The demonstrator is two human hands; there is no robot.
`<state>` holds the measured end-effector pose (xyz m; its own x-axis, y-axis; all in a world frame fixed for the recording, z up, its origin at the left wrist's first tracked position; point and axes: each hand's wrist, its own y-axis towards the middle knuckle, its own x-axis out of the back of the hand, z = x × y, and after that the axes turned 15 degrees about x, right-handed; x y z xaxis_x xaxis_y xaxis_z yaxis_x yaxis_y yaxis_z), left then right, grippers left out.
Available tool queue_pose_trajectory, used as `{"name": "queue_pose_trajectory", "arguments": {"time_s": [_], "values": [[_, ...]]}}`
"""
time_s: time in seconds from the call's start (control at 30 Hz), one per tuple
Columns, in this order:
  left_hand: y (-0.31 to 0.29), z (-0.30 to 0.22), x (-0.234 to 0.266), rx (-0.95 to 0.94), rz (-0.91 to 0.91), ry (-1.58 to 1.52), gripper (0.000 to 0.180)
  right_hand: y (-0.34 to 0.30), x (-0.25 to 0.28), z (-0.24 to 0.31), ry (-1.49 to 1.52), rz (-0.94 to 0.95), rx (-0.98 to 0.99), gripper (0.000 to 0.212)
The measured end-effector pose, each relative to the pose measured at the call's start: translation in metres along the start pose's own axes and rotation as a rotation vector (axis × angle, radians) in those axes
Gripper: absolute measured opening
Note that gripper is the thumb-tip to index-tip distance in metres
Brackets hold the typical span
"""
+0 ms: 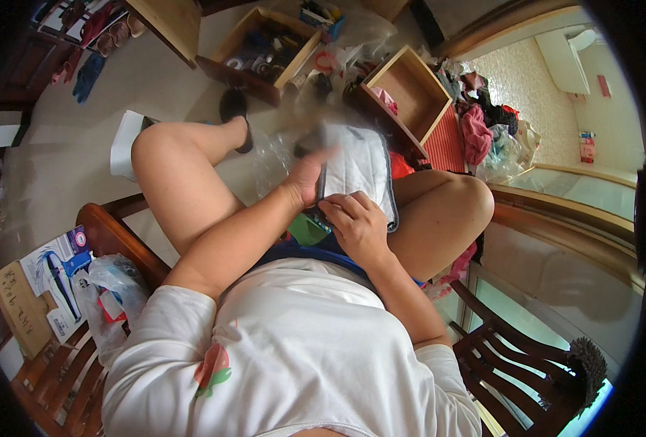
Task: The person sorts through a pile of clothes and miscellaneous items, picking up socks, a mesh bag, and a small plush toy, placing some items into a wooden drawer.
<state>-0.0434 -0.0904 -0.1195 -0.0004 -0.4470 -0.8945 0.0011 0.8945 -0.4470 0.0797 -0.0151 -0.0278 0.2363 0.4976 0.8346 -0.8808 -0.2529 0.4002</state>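
Observation:
Over my lap is a white quilted cloth piece with a dark bound edge [359,164]; whether it is a pad or a pouch I cannot tell. My left hand [307,178] grips it by its left side, thumb up along the edge and the other fingers hidden. With bent fingers, my right hand [353,222] holds its near lower edge. Part of something green [308,230] shows beneath my hands, between my thighs. A bright red piece [400,166] peeks out just right of the cloth.
Ahead on the floor stand a wooden drawer full of small items [265,47] and another drawer with a pink packet [410,98]. Clothes and plastic bags [494,138] pile up at the right. Boxes [46,284] and a plastic bag [115,295] rest on the wooden bench at my left.

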Motion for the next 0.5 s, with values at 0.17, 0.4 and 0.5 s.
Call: {"name": "queue_pose_trajectory", "arguments": {"time_s": [0.17,0.4,0.5], "values": [[-0.009,-0.004,-0.015,0.035,0.045,-0.042,0.037,0.005,0.013,-0.006,-0.013,0.013,0.111,0.027],[-0.019,-0.022,-0.009,-0.128,-0.001,0.203,0.038,-0.006,0.027,-0.028,0.078,-0.209,-0.262,0.033],[-0.038,-0.02,-0.031,-0.159,0.038,0.412,0.045,-0.009,0.038,-0.06,0.474,-0.561,-0.677,0.045]]}}
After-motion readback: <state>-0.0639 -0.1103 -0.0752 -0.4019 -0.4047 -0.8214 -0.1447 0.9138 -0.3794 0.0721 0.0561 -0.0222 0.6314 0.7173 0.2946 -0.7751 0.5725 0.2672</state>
